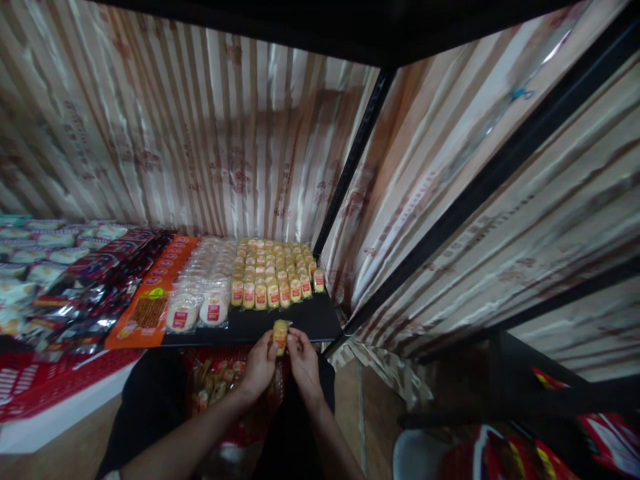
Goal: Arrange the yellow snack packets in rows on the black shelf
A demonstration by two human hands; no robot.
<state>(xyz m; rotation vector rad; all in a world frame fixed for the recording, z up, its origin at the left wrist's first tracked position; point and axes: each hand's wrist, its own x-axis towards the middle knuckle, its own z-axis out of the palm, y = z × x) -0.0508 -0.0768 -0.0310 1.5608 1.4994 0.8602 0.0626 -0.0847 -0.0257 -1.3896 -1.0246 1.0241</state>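
Between the two hands, in front of the near edge of the black shelf [313,323], a small yellow snack packet [281,337] stands out with its long axis pointing away from the body, leaning only slightly to the right. The left hand [259,365] grips its left side, thumb and fingers overlapping the lower part of the wrapper. The right hand [305,363] pinches the right edge with its fingertips, so both hands grasp the one packet and neither is nearer to it.

Straight ahead of the hands, past a bare strip of shelf, lie close rows of matching yellow packets [273,293], the front ones with their long axes much like that of the held piece. The right end of the front row lies ahead of the right hand, the left end ahead of and to the left of the left hand. Whether the held packet touches the shelf edge or hangs above it, I cannot tell.

Farther left of the left hand come clear-wrapped round white crackers [214,308], then an orange bag of stick snacks [150,303], then dark glossy packets [107,267]. Below the left hand, between the dark-clad legs [150,390], sits a loose heap of similar yellow packets [217,380], partly hidden by the forearm.
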